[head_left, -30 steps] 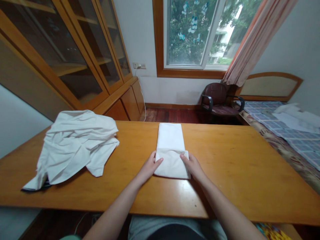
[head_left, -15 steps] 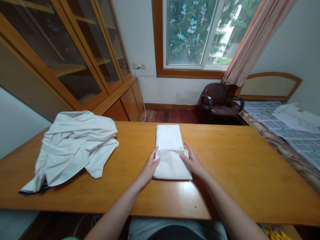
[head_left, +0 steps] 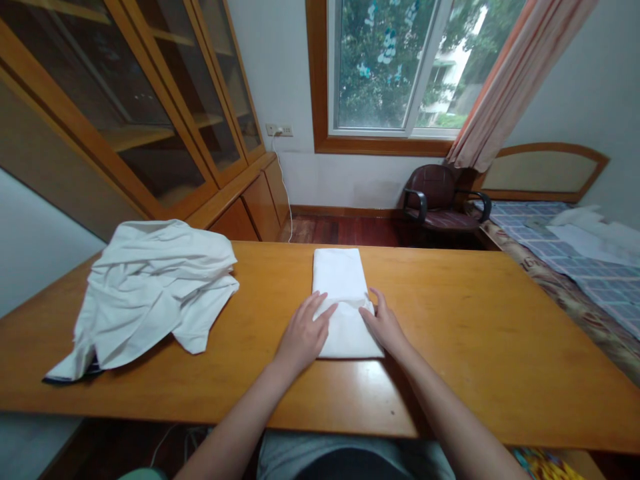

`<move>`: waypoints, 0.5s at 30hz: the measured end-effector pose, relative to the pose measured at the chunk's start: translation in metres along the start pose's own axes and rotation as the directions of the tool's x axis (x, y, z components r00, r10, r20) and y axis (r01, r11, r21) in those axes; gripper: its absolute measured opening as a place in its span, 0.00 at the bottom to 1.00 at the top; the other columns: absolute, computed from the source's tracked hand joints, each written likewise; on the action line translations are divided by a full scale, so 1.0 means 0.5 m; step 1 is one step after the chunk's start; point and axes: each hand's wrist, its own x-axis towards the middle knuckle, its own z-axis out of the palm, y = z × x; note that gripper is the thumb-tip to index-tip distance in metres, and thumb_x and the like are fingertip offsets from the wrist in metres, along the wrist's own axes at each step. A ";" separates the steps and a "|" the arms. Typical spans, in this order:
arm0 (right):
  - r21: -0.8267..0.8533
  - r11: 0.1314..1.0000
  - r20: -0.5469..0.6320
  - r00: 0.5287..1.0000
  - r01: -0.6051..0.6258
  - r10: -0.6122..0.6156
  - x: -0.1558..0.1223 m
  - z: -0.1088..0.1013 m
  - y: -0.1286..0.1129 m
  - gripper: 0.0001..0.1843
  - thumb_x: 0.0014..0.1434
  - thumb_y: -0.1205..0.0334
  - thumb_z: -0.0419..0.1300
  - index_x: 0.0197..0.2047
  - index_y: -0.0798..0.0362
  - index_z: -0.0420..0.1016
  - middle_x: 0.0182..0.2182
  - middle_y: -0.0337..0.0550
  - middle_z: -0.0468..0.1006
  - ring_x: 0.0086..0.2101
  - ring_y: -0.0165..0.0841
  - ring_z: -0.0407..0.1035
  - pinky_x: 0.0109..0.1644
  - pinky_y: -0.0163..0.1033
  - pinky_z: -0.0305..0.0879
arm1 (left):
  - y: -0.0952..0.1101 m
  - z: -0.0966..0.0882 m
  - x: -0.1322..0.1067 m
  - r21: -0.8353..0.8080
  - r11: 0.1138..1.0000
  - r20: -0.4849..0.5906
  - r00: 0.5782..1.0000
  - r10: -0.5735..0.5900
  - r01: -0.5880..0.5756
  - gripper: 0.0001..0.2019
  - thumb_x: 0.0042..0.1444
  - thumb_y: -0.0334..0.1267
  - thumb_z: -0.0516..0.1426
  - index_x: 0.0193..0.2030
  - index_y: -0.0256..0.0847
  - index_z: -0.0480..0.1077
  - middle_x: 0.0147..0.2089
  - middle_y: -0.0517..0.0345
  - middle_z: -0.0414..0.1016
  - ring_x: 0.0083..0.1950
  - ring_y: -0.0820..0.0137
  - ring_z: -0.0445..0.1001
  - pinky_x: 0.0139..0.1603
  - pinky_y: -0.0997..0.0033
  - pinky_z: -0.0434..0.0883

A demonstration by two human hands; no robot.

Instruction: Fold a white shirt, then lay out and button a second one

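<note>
A white cloth (head_left: 339,277), folded into a narrow strip, lies in the middle of the wooden table (head_left: 475,320). Its near end is folded back over itself. My left hand (head_left: 304,333) lies flat on the left part of that folded end, fingers stretched out. My right hand (head_left: 384,325) rests on the right edge of the fold, fingers spread and extended. Neither hand grips anything.
A crumpled white shirt (head_left: 150,290) lies on the left part of the table. Wooden glass-door cabinets (head_left: 150,113) line the left wall. A dark armchair (head_left: 437,200) stands under the window, and a bed (head_left: 580,267) runs along the right.
My left hand has slid from the cloth's left edge onto its top and now lies flat. The right hand stayed at the right edge.
</note>
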 end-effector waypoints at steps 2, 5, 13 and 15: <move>-0.055 0.997 -0.031 0.998 0.052 -0.054 -0.002 0.000 -0.002 0.32 0.63 0.55 0.55 0.68 0.53 0.55 0.36 0.46 0.81 0.33 0.41 0.77 0.39 0.45 0.73 | 0.009 0.006 0.010 0.043 0.987 0.109 0.983 0.151 -0.157 0.22 0.68 0.39 0.50 0.68 0.48 0.63 0.72 0.53 0.60 0.75 0.57 0.50 0.73 0.47 0.54; -0.236 0.955 -0.131 0.968 0.182 -0.216 -0.008 -0.009 -0.013 0.28 0.64 0.58 0.55 0.66 0.54 0.60 0.43 0.54 0.78 0.42 0.45 0.75 0.47 0.51 0.73 | 0.013 0.034 0.016 0.077 0.983 0.229 0.962 0.146 -0.167 0.25 0.69 0.45 0.48 0.71 0.45 0.57 0.73 0.53 0.58 0.76 0.58 0.49 0.74 0.44 0.49; -0.363 0.660 0.334 0.753 0.658 -0.567 -0.039 -0.037 -0.020 0.24 0.69 0.60 0.52 0.67 0.49 0.65 0.64 0.50 0.68 0.66 0.44 0.57 0.69 0.58 0.55 | -0.008 0.066 0.014 -0.002 0.998 0.323 0.945 0.054 -0.056 0.27 0.70 0.46 0.44 0.74 0.43 0.51 0.75 0.51 0.51 0.77 0.62 0.47 0.76 0.49 0.42; -0.357 0.671 0.401 0.755 0.650 -0.519 -0.043 -0.039 -0.008 0.27 0.70 0.58 0.51 0.71 0.48 0.59 0.67 0.49 0.64 0.67 0.43 0.55 0.70 0.58 0.53 | -0.023 0.063 0.015 -0.043 0.999 0.351 0.936 0.024 -0.010 0.27 0.70 0.47 0.43 0.74 0.43 0.50 0.76 0.51 0.50 0.77 0.63 0.46 0.75 0.50 0.44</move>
